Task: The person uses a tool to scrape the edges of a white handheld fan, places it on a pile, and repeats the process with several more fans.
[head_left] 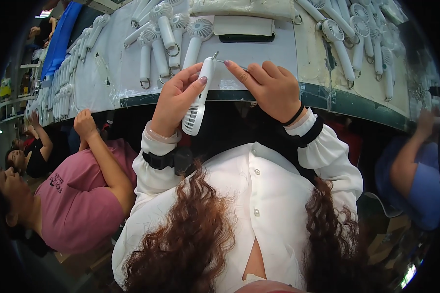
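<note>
My left hand [180, 97] is closed around a white handheld fan [195, 113], held at a slant with its round slotted head down toward me and its handle end up. A small metal ring [216, 54] sticks up from that handle end. My right hand [271, 90] pinches a thin metal tool [221, 61], its index finger stretched along it. The tool's tip is at the ring; whether they touch is hard to see. Most of the tool is hidden by the fingers, so its kind does not show.
Several white handheld fans [193, 49] lie on the white worktable [283, 58] ahead, with more in a pile [344, 53] at the right and rows [63, 93] at the far left. A pale block on a dark base [244, 30] lies ahead. Co-workers sit at both sides, one in a pink shirt [83, 195].
</note>
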Available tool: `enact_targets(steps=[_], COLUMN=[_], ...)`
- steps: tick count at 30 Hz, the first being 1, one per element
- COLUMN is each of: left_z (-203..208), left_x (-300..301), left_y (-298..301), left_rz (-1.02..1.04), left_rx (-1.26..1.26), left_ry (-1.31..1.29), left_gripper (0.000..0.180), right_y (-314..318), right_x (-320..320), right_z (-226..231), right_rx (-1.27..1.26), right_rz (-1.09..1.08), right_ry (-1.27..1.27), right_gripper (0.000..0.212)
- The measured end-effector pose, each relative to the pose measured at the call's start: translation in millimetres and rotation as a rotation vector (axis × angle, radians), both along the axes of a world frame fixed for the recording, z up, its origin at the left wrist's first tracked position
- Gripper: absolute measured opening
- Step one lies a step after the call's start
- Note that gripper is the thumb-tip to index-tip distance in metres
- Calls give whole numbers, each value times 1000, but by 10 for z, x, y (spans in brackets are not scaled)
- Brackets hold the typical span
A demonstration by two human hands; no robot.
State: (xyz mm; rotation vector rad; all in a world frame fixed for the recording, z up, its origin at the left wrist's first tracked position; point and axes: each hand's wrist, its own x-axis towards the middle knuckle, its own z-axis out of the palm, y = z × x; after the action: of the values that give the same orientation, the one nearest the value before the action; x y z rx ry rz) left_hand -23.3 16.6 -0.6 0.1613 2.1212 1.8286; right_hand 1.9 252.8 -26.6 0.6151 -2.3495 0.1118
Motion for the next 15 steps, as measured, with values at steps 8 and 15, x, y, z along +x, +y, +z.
enact_targets(steps=[8,15], left_z=[25,108], left_x=[75,176], left_y=[-2,37], left_rz=[-69,-94], left_rx=[-240,-258], left_ry=[304,356], left_gripper=[45,45], right_y=[13,-83], right_x=[-74,-89], right_z=[-63,-7], right_rx=[-631,-1110], right_rz=[30,192], right_ry=[-251,-739], right_gripper=[45,22])
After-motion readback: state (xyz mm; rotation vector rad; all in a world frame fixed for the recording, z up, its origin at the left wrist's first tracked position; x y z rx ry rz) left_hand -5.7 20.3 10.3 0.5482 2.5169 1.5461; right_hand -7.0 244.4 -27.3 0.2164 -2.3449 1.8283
